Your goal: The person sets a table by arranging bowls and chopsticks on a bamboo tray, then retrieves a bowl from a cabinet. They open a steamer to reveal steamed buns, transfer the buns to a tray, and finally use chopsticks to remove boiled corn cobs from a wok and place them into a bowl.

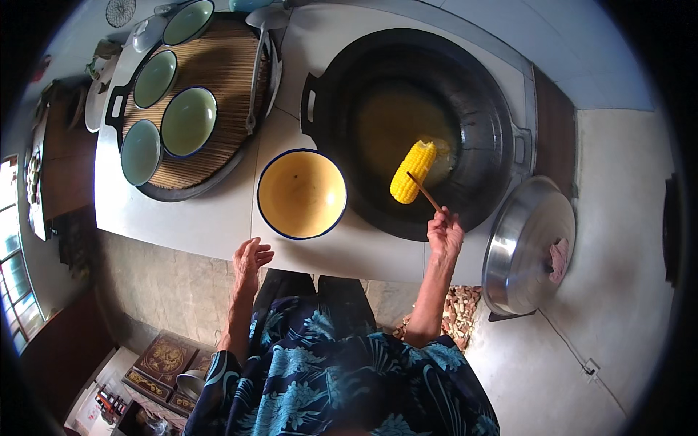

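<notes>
My right hand (444,231) grips a pair of wooden chopsticks (427,194) at the near rim of a large black wok (480,180). At their tips a yellow cob of corn (411,174) hangs tilted over the wok, where brownish liquid (387,120) covers the bottom. A yellow enamel bowl (300,191) with a blue rim stands left of the wok, with nothing in it but a small dark spot. Just below and left of that bowl, my left hand (252,259) is held by the counter's front edge with its fingers apart, holding nothing.
On the white counter (218,229), a slatted bamboo mat (218,60) covers another wok and carries several green enamel bowls (189,121) and a metal ladle (258,76). A domed metal lid (518,245) with a pink cloth stands right of the counter. Corn cobs (461,316) lie below.
</notes>
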The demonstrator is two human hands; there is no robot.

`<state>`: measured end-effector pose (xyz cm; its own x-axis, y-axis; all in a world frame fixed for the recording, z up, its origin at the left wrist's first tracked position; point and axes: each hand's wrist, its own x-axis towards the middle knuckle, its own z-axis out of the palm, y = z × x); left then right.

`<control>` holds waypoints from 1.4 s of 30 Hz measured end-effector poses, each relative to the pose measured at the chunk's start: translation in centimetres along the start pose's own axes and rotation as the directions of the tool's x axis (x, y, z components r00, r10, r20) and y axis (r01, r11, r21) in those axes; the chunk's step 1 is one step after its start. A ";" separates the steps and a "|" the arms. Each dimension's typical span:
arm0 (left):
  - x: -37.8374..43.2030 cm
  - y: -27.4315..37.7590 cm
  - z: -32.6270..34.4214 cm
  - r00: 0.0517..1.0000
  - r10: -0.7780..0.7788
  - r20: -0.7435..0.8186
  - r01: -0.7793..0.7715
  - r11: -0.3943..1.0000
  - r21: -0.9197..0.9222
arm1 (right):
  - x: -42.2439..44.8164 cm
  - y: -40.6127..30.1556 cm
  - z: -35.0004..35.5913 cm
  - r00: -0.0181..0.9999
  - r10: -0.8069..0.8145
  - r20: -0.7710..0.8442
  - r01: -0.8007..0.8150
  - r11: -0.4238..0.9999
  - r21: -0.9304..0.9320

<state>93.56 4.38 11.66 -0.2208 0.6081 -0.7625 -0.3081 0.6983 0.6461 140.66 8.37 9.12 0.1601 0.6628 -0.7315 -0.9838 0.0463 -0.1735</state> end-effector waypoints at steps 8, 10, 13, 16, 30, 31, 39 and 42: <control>0.1 0.9 1.7 0.997 0.059 0.040 -0.060 0.998 0.009 | -0.7 0.7 1.0 0.997 -0.053 -0.061 0.051 0.998 -0.024; 0.2 1.1 2.0 0.997 0.059 0.047 -0.059 0.998 0.004 | -0.7 0.7 1.0 0.996 -0.057 -0.070 0.055 0.998 -0.025; 0.2 1.3 2.3 0.997 0.061 0.053 -0.061 0.998 0.005 | -0.7 0.7 0.8 0.996 -0.055 -0.065 0.054 0.998 -0.018; 0.3 1.5 2.4 0.996 0.067 0.051 -0.067 0.998 0.005 | -0.7 0.8 0.7 0.995 -0.065 -0.071 0.063 0.998 -0.025; 0.9 3.6 5.1 0.976 0.198 0.090 -0.207 0.973 0.102 | -0.4 0.5 -0.5 0.997 -0.026 -0.074 0.026 1.000 -0.003; 1.1 3.5 5.2 0.973 0.210 0.098 -0.220 0.969 0.113 | -0.4 0.5 -0.6 0.998 -0.024 -0.060 0.023 1.000 -0.003; 1.9 3.3 5.8 0.971 0.224 0.084 -0.232 0.967 0.109 | -0.3 0.0 -1.6 0.999 -0.036 -0.001 0.036 0.999 -0.012; 1.9 3.6 6.0 0.980 0.187 0.073 -0.196 0.967 0.165 | -0.5 0.1 -1.2 0.998 -0.059 -0.004 0.059 0.998 -0.016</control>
<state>97.62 10.33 12.67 -0.2060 0.7538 -0.6240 -0.1021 0.6177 0.7798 140.56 7.15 8.61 0.2182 0.6555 -0.7230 -0.9712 0.0732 -0.2268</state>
